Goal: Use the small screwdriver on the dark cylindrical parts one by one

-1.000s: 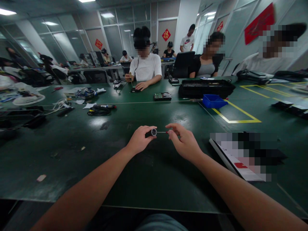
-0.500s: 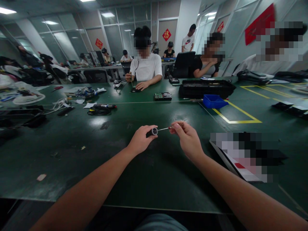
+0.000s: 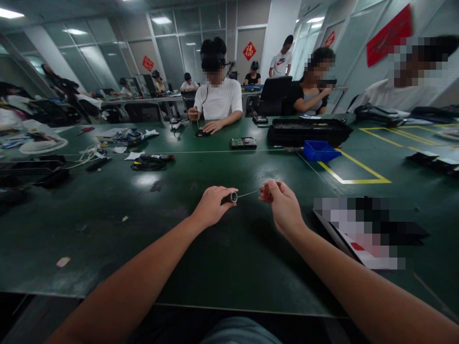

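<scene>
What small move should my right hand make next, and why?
Probably ease your right hand toward the thin, silvery, metal-looking rod: its tip points roughly at that hand across a visible gap, while your left hand holds the black, silver-rimmed cylinder steady-looking.

The cylinder (image 3: 230, 197) is black, the table (image 3: 229, 267) green, the bin (image 3: 320, 151) blue.

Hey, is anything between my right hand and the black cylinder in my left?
A thin rod spans most of the gap between the black cylinder and your right hand; nothing else visible stands there.
</scene>
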A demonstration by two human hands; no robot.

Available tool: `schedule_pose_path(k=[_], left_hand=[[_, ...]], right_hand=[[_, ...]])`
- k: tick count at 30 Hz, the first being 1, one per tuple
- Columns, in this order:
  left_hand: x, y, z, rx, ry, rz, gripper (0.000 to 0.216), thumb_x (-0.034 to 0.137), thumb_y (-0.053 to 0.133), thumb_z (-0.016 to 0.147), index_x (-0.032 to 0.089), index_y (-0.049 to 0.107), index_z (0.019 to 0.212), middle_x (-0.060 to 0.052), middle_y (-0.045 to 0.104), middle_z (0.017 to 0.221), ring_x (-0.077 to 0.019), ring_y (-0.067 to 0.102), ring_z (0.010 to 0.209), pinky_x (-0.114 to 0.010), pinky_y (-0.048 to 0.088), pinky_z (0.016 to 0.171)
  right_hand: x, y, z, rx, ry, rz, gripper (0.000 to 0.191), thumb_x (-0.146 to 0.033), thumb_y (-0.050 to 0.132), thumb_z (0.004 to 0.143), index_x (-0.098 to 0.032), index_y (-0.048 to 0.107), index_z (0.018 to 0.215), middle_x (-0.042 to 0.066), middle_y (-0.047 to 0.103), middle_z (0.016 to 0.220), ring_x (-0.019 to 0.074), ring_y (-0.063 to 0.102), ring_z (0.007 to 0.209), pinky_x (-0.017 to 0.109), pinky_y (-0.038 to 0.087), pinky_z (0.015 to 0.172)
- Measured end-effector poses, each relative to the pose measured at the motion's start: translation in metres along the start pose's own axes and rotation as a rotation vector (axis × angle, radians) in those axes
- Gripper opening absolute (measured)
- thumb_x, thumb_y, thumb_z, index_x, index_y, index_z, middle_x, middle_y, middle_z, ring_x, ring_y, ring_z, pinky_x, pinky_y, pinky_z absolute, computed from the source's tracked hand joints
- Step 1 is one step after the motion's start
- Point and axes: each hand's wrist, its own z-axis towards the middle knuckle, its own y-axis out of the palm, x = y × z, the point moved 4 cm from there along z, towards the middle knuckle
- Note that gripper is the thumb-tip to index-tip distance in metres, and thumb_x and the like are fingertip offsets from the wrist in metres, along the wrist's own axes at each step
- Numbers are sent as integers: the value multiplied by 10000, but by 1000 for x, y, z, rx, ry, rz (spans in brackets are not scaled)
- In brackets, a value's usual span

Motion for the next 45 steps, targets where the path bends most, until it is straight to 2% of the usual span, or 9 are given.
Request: schedule_pose_path(k=[6, 11, 20, 24, 34, 40, 45], left_hand=[[3, -2, -1, 5, -13, -30, 378, 297, 691, 913, 251, 649, 1286, -46, 716, 1127, -250, 609, 1058, -468, 429, 1025], [6, -3, -1, 7, -10, -28, 372, 308, 696, 909, 259, 661, 1276, -46, 720, 1126, -254, 616, 1065, -460, 434, 1023], [3, -2, 0, 59, 16, -9, 389, 244, 715, 890, 270, 673, 1276, -50, 714, 1155, -246, 609, 1082, -452, 443, 1003], [1, -4, 0, 80, 7, 11, 391, 232, 725, 880, 268, 680, 1267, -53, 711, 1133, -246, 607, 1066, -448, 448, 988], [4, -5, -1, 75, -14, -38, 405, 252, 729, 886, 256, 659, 1285, -44, 710, 1189, -244, 606, 1099, -441, 439, 1006], [3, -3, -1, 31, -19, -19, 390, 269, 727, 889, 250, 667, 1273, -50, 714, 1168, -254, 607, 1083, -457, 433, 995], [-3, 1, -2, 15, -25, -19, 408, 311, 722, 895, 268, 657, 1296, -44, 708, 1150, -253, 593, 1071, -463, 422, 1006]], right_hand=[[-6, 3, -4, -40, -49, -38, 292, -499, 561, 919, -214, 620, 916, 27, 671, 808, 180, 636, 725, 355, 534, 711], [-14, 4, -8, -82, -123, -178, 290, -481, 530, 955, -206, 621, 938, 31, 672, 803, 190, 635, 747, 366, 513, 739], [-25, 9, -18, -121, -282, -339, 250, -436, 483, 997, -220, 608, 987, 46, 704, 862, 211, 685, 809, 392, 518, 778], [-23, 11, -17, -133, -252, -278, 249, -439, 488, 992, -221, 608, 984, 42, 699, 846, 208, 681, 791, 388, 532, 762], [-20, 10, -14, -122, -179, -219, 246, -431, 504, 976, -209, 610, 966, 47, 693, 847, 199, 665, 779, 383, 537, 756], [-23, 6, -15, -71, -208, -312, 266, -441, 485, 992, -208, 611, 970, 49, 693, 837, 204, 659, 776, 385, 518, 757], [-32, -2, -17, 8, -331, -340, 251, -431, 460, 1013, -226, 601, 989, 23, 665, 804, 190, 634, 757, 361, 490, 737]])
